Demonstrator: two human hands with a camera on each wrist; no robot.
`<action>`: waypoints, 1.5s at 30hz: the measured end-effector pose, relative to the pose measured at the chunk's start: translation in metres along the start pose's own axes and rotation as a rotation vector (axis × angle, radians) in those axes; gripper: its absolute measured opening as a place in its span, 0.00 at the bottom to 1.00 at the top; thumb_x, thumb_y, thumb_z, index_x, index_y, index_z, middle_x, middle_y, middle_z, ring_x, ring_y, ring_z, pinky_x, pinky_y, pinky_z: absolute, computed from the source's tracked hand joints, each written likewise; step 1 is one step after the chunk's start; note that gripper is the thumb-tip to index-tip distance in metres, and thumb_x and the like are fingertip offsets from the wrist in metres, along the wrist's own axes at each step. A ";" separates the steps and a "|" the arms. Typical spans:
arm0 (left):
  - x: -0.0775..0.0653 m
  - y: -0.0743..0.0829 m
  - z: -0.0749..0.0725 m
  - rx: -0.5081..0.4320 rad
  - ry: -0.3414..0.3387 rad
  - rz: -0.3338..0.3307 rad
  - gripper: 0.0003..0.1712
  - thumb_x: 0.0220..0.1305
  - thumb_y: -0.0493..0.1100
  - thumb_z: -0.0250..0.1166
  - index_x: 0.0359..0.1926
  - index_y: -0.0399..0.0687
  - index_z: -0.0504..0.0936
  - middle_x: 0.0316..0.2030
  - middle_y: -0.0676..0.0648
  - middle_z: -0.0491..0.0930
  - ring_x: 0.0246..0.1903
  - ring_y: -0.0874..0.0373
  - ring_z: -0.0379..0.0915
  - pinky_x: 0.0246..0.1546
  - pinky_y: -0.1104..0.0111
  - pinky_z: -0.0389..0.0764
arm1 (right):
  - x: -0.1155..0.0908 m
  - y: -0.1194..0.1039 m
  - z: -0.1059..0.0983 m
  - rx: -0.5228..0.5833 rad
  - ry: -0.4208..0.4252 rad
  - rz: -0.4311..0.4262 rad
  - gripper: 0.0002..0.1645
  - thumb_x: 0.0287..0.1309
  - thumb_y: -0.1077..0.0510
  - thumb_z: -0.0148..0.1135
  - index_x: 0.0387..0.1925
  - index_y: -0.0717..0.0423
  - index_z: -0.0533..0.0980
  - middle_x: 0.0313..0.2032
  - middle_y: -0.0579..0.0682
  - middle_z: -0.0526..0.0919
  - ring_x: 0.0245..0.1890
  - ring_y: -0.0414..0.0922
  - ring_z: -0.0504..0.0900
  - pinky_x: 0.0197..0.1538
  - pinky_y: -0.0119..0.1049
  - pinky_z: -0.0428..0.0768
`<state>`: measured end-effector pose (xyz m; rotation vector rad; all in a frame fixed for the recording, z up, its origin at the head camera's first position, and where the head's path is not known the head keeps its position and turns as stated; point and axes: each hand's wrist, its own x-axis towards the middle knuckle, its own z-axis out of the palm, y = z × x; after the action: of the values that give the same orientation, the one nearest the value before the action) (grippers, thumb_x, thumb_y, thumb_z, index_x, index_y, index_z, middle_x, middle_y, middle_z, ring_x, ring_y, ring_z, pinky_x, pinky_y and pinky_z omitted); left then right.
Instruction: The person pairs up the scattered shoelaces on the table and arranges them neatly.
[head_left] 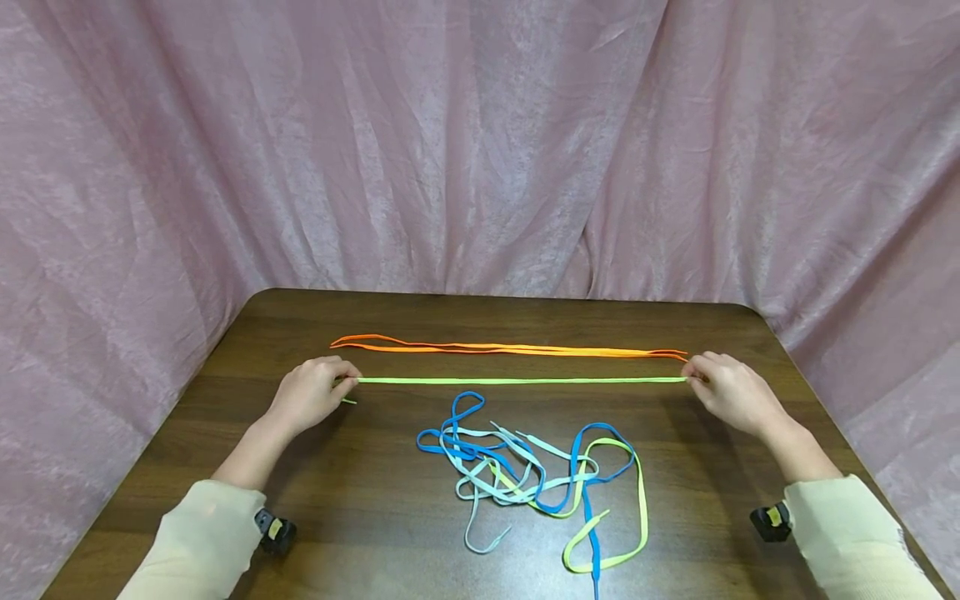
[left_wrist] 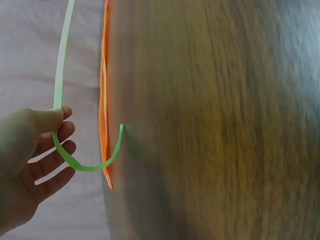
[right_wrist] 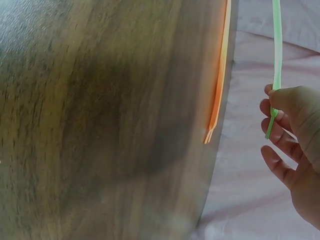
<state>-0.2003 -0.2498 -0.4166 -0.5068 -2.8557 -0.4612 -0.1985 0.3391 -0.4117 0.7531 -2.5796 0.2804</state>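
A flat yellow-green shoelace (head_left: 517, 381) is stretched straight from side to side between both hands. My left hand (head_left: 313, 394) pinches it between thumb and index finger, and in the left wrist view a loose tail (left_wrist: 87, 168) curves down from the pinch. At the other end my right hand (head_left: 733, 393) pinches the lace, with a short tip (right_wrist: 270, 127) poking out below the thumb in the right wrist view. Just beyond the stretched lace, an orange shoelace (head_left: 510, 348) lies folded lengthwise in long, nearly straight strands on the table.
Nearer the front of the brown wooden table (head_left: 360, 517) lies a loose tangle of a blue shoelace (head_left: 594, 533), a pale blue shoelace (head_left: 474, 508) and another yellow-green shoelace (head_left: 642, 508). A pink curtain (head_left: 450, 150) hangs behind the table and along its sides.
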 end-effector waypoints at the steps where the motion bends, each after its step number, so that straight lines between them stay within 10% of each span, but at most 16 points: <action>1: 0.000 -0.004 0.000 -0.002 -0.004 -0.007 0.04 0.56 0.41 0.65 0.33 0.52 0.85 0.31 0.53 0.81 0.25 0.56 0.75 0.21 0.62 0.71 | 0.000 0.000 0.000 0.000 -0.001 0.003 0.10 0.41 0.69 0.65 0.26 0.53 0.77 0.23 0.40 0.74 0.24 0.41 0.73 0.26 0.39 0.71; 34: 0.007 -0.064 0.003 0.022 -0.118 -0.209 0.09 0.62 0.41 0.58 0.39 0.49 0.84 0.40 0.38 0.81 0.35 0.39 0.77 0.24 0.52 0.73 | -0.004 0.020 0.018 0.028 -0.099 0.109 0.08 0.44 0.69 0.61 0.28 0.54 0.76 0.24 0.43 0.76 0.24 0.40 0.74 0.27 0.39 0.72; 45: 0.015 -0.069 0.006 0.021 -0.092 -0.302 0.04 0.57 0.46 0.62 0.29 0.54 0.82 0.24 0.53 0.79 0.27 0.53 0.75 0.20 0.62 0.68 | 0.002 0.029 0.022 0.069 -0.195 0.232 0.05 0.47 0.66 0.59 0.26 0.54 0.74 0.24 0.45 0.77 0.24 0.41 0.74 0.28 0.39 0.70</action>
<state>-0.2402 -0.3047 -0.4371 -0.0931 -3.0343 -0.4661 -0.2237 0.3560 -0.4327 0.5260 -2.8600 0.3859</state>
